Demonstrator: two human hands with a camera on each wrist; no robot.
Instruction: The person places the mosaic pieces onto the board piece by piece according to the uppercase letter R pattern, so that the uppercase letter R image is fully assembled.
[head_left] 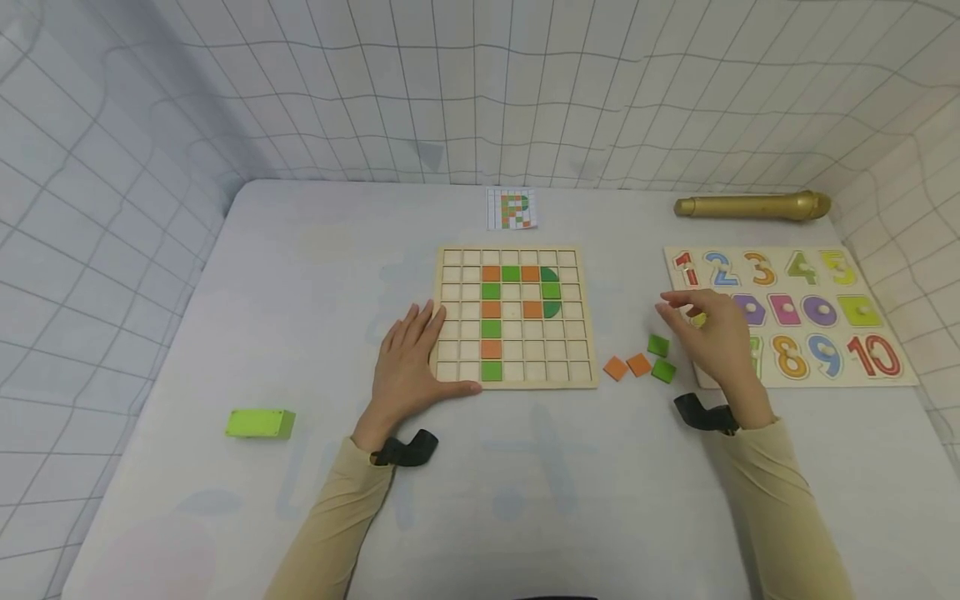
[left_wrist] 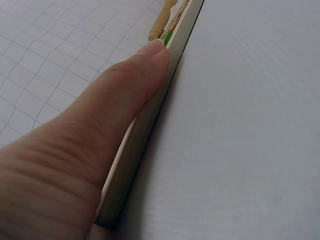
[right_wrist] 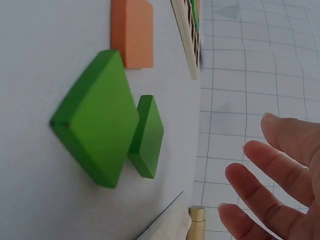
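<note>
My left hand (head_left: 408, 358) rests at the near left corner of a wooden grid board (head_left: 555, 350), fingers along its left side. Its thumb (left_wrist: 135, 75) lies on the near edge in the left wrist view. Orange, green and rounded dark-green tiles sit in the grid in a P-like shape. My right hand (head_left: 712, 337) hovers over the left part of a number puzzle, thumb and fingers apart and holding nothing. Just left of it lie two loose green tiles (right_wrist: 102, 125) and two orange tiles (head_left: 639, 364), on the table right of the board.
The number puzzle (head_left: 795, 362) with knobbed pieces lies at the right, a gold microphone (head_left: 750, 207) behind it. A small printed pattern card (head_left: 512, 208) lies beyond the grid board. At the left is a lime-green block (head_left: 258, 423). White grid-lined walls border the table.
</note>
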